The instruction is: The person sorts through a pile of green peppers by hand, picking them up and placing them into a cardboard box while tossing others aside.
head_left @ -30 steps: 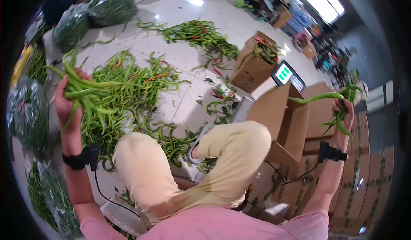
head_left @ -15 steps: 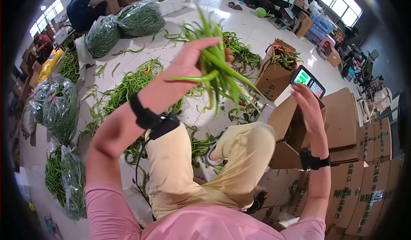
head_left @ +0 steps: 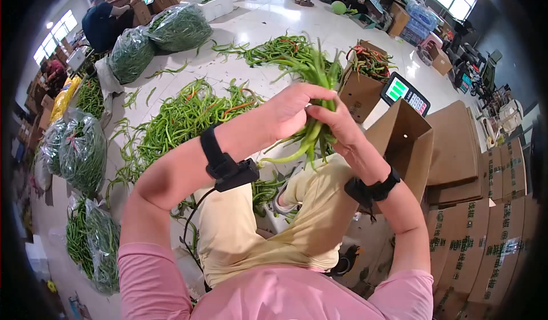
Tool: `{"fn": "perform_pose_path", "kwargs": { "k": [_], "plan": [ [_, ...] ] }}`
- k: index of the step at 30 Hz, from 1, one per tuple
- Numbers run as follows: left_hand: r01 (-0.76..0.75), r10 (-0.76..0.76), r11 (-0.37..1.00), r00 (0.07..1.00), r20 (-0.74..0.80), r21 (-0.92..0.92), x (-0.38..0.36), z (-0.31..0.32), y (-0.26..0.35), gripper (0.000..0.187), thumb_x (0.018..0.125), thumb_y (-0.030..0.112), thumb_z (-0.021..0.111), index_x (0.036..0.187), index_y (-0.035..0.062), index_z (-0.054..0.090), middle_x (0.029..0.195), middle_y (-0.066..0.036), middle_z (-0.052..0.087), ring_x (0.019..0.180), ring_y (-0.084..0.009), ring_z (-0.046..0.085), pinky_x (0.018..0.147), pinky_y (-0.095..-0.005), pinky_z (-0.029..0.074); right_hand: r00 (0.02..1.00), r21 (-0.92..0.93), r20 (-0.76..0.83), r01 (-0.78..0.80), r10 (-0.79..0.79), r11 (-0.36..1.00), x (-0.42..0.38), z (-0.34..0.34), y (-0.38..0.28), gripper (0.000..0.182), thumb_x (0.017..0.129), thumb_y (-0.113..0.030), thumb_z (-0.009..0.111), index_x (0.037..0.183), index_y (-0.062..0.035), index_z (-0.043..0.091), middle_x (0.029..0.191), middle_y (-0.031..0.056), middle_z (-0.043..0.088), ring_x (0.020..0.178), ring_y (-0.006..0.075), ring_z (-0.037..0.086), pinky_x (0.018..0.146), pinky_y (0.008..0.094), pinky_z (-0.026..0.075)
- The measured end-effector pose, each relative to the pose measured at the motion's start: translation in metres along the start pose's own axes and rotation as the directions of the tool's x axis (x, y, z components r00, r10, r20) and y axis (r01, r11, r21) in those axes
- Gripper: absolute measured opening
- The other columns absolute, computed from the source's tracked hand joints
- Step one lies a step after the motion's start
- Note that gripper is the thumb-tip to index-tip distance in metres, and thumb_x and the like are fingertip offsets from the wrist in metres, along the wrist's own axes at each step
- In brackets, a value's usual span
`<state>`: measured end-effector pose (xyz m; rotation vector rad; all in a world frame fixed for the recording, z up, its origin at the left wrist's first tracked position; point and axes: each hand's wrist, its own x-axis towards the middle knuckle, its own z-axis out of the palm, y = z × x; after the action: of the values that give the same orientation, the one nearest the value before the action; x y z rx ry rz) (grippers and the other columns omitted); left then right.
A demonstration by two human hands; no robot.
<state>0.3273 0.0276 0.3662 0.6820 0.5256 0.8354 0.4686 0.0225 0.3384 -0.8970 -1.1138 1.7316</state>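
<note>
My left hand [head_left: 291, 112] and right hand [head_left: 337, 123] close their fingers around a bunch of green peppers [head_left: 313, 100] above the white tiled floor [head_left: 251, 20], where loose peppers [head_left: 182, 117] sprawl beside the open cardboard box [head_left: 408, 146].

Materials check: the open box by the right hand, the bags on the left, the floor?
Open box: plain brown corrugated cardboard by the look, matte, with stiff folded flaps.
Bags: thin clear plastic film, glossy and wrinkled, green peppers showing through.
Floor: likely polished tile or stone, white, with grid joints and window glare.
</note>
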Motion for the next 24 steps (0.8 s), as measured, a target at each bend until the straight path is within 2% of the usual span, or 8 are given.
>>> {"fn": "perform_pose_path", "kwargs": {
  "k": [4,8,13,14,16,18,20,24],
  "plan": [
    [-0.193,0.151,0.961,0.966,0.208,0.197,-0.031,0.022,0.018,0.038,0.083,0.008,0.055,0.118,-0.0049,0.048,0.112,-0.014,0.056,0.108,-0.021,0.052,0.097,-0.0292,0.038,0.992,0.237,-0.127,0.056,-0.026,0.97,-0.013,-0.056,-0.012,0.035,0.076,-0.01,0.063,0.107,-0.0012,0.049,0.083,0.0106,0.059,0.077,0.0217,0.061,0.069,0.0343,0.053],
    [-0.388,0.255,0.832,0.902,0.348,0.395,-0.093,-0.013,0.077,0.047,0.089,0.013,0.046,0.13,-0.0063,0.035,0.123,-0.02,0.05,0.109,-0.0221,0.051,0.095,-0.0339,0.041,0.931,0.133,-0.317,0.234,-0.182,0.963,-0.061,-0.155,-0.069,0.038,0.076,-0.019,0.064,0.105,0.0014,0.05,0.087,0.0145,0.061,0.079,0.026,0.062,0.075,0.0389,0.052],
    [-0.48,0.531,0.734,0.846,0.034,0.481,-0.178,-0.127,0.106,0.045,0.094,0.023,0.041,0.129,-0.0052,0.037,0.119,-0.02,0.052,0.103,-0.02,0.055,0.093,-0.0322,0.043,0.813,0.027,-0.57,0.165,-0.121,0.986,-0.113,-0.251,-0.098,0.04,0.081,-0.012,0.064,0.117,-0.0022,0.049,0.109,0.0114,0.057,0.094,0.0265,0.058,0.077,0.0422,0.053],
    [-0.427,0.523,0.747,0.851,-0.055,0.509,-0.188,-0.149,0.1,0.045,0.094,0.024,0.042,0.129,-0.0046,0.037,0.118,-0.019,0.052,0.103,-0.0198,0.055,0.093,-0.032,0.043,0.815,-0.017,-0.578,-0.043,0.025,0.999,-0.113,-0.312,-0.092,0.046,0.081,-0.013,0.065,0.121,-0.0049,0.046,0.112,0.0112,0.056,0.099,0.0252,0.057,0.08,0.0372,0.051],
    [-0.313,0.496,0.779,0.838,-0.227,0.544,-0.206,-0.189,0.083,0.046,0.093,0.026,0.044,0.128,-0.0035,0.038,0.117,-0.018,0.053,0.102,-0.0195,0.055,0.092,-0.0315,0.043,0.723,-0.554,-0.668,-0.326,-0.175,0.766,-0.098,-0.298,-0.085,0.054,0.084,-0.019,0.061,0.131,-0.0043,0.038,0.122,0.0116,0.051,0.11,0.022,0.051,0.09,0.03,0.043],
    [-0.143,0.454,0.764,0.812,-0.367,0.629,-0.216,-0.21,0.063,0.047,0.091,0.027,0.046,0.127,-0.0022,0.041,0.114,-0.016,0.055,0.101,-0.019,0.055,0.091,-0.0313,0.043,0.633,-0.846,-0.532,-0.418,-0.563,0.33,-0.059,-0.326,-0.087,0.057,0.086,-0.023,0.058,0.134,-0.0034,0.034,0.126,0.0115,0.048,0.115,0.0204,0.048,0.094,0.0277,0.039],
    [-0.004,0.406,0.754,0.789,-0.46,0.657,-0.223,-0.235,0.04,0.046,0.09,0.028,0.048,0.126,-0.0013,0.043,0.111,-0.014,0.057,0.099,-0.0185,0.056,0.09,-0.031,0.044,0.86,-0.687,-0.285,0.124,-0.423,0.716,-0.017,-0.232,-0.087,0.058,0.088,-0.025,0.055,0.136,-0.0026,0.031,0.13,0.0117,0.044,0.118,0.0189,0.045,0.097,0.0275,0.036],
    [0.138,0.314,0.741,0.794,-0.52,0.657,-0.221,-0.278,0.014,0.044,0.088,0.028,0.052,0.122,-0.0006,0.049,0.106,-0.01,0.06,0.093,-0.0155,0.057,0.086,-0.0291,0.043,0.974,-0.71,0.191,0.221,-0.12,0.669,0.08,-0.016,-0.033,0.058,0.085,-0.02,0.056,0.134,0.0,0.033,0.127,0.0134,0.046,0.114,0.0165,0.048,0.093,0.0295,0.041]
  ]
}}
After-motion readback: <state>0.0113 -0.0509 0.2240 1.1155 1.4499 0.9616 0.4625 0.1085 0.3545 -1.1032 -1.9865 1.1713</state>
